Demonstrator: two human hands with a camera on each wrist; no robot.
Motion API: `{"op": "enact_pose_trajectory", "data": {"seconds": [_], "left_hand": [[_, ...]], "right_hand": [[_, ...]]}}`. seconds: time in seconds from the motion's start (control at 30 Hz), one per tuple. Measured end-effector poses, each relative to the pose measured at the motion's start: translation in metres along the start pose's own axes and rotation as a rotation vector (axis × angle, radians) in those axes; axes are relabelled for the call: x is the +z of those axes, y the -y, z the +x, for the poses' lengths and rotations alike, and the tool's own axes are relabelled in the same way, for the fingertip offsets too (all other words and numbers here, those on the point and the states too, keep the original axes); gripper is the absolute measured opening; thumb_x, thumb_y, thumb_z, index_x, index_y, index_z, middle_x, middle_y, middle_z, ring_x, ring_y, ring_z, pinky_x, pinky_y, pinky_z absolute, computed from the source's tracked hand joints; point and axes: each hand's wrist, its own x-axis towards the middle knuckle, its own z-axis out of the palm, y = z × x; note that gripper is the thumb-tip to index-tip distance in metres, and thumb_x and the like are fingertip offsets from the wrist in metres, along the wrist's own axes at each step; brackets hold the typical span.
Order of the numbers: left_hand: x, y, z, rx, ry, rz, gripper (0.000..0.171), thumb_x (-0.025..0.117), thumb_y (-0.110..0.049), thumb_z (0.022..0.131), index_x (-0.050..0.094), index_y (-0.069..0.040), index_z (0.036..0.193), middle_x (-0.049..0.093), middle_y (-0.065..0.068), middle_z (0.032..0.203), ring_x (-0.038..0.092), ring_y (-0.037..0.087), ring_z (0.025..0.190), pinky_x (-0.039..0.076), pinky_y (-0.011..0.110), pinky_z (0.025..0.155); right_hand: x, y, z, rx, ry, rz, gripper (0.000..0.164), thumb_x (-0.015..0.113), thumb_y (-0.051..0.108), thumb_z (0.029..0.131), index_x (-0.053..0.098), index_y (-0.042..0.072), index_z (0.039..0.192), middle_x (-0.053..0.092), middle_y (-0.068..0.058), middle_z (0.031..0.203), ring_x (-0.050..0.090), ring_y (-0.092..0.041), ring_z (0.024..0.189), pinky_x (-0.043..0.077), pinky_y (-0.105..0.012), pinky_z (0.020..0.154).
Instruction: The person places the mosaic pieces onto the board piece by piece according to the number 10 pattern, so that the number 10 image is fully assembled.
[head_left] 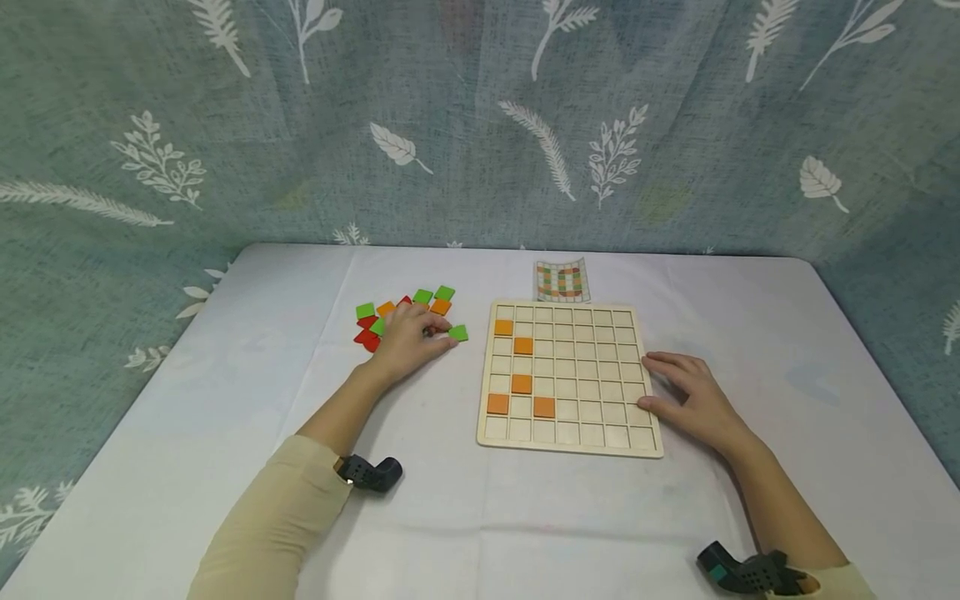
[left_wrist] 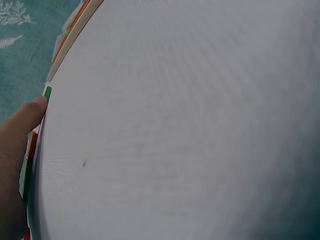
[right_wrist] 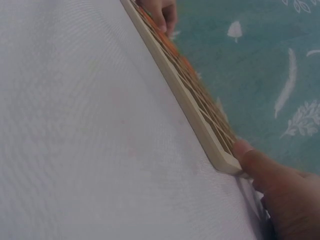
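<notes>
My left hand (head_left: 408, 340) reaches over a loose pile of tiles and pinches a green square tile (head_left: 458, 333) between thumb and fingertips. In the left wrist view the tile's green edge (left_wrist: 47, 93) shows at the thumb tip. A light wooden grid board (head_left: 592, 451) lies to the right, with several orange tiles (head_left: 522, 346) in its left columns. At the board's right edge rests my right hand (head_left: 693, 400), thumb and fingers spread along the rim. The right wrist view shows the thumb (right_wrist: 243, 150) against the board's corner.
Red tiles (head_left: 367, 339), orange tiles (head_left: 441, 307) and green tiles (head_left: 423, 297) lie around and partly under the left hand. Behind the board is a small pattern card (head_left: 562, 282) with coloured squares. A white cloth covers the table (head_left: 420, 542); a leaf-print curtain (head_left: 450, 125) hangs behind it.
</notes>
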Motion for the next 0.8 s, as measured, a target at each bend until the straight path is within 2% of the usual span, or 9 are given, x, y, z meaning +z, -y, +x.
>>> {"op": "enact_pose_trajectory", "data": {"seconds": [0.17,0.3,0.37,0.5,0.63,0.8], "left_hand": [[-0.001,-0.002,0.000,0.090,-0.036,-0.030,0.022,0.079,-0.029,0.075,0.074,-0.011,0.087,0.057,0.003,0.085,0.045,0.021,0.089,0.025,0.041,0.084],[-0.001,-0.004,0.004,0.133,-0.058,-0.044,0.023,0.080,-0.029,0.074,0.074,-0.011,0.087,0.050,0.002,0.074,0.041,0.020,0.081,0.023,0.039,0.079],[0.001,-0.006,0.007,0.142,-0.065,-0.041,0.023,0.080,-0.030,0.074,0.074,-0.011,0.087,0.048,0.002,0.071,0.040,0.019,0.080,0.024,0.038,0.078],[0.006,-0.014,0.015,0.147,-0.073,-0.049,0.025,0.081,-0.031,0.073,0.074,-0.012,0.087,0.052,0.001,0.073,0.042,0.020,0.081,0.028,0.039,0.079],[0.010,-0.025,0.020,0.159,-0.050,-0.076,0.025,0.081,-0.032,0.074,0.075,-0.013,0.089,0.054,0.000,0.076,0.044,0.020,0.084,0.029,0.041,0.083],[0.014,-0.036,0.025,0.171,-0.028,-0.082,0.024,0.080,-0.031,0.075,0.076,-0.013,0.089,0.052,0.000,0.076,0.043,0.019,0.083,0.029,0.040,0.082]], "right_hand": [[-0.001,0.000,0.001,0.001,0.004,0.008,0.060,0.077,0.025,0.077,0.057,0.001,0.128,0.050,-0.017,0.133,0.036,-0.036,0.124,0.028,-0.058,0.097],[0.000,-0.001,0.001,-0.003,0.005,0.010,0.060,0.077,0.024,0.077,0.057,0.000,0.128,0.050,-0.018,0.133,0.035,-0.037,0.124,0.028,-0.059,0.097],[0.000,-0.001,0.002,-0.003,0.006,0.009,0.060,0.078,0.024,0.077,0.057,0.000,0.128,0.050,-0.017,0.133,0.035,-0.037,0.124,0.028,-0.059,0.097],[0.000,-0.001,0.002,0.004,0.010,0.007,0.060,0.078,0.025,0.077,0.056,0.001,0.128,0.049,-0.017,0.133,0.035,-0.036,0.124,0.028,-0.058,0.097],[0.000,0.000,0.001,0.006,0.011,0.005,0.060,0.077,0.025,0.078,0.056,0.000,0.128,0.049,-0.017,0.133,0.036,-0.037,0.124,0.028,-0.058,0.097],[0.000,0.002,0.000,-0.004,0.001,0.003,0.059,0.077,0.023,0.078,0.056,0.000,0.128,0.050,-0.018,0.133,0.036,-0.037,0.124,0.029,-0.059,0.097]]}}
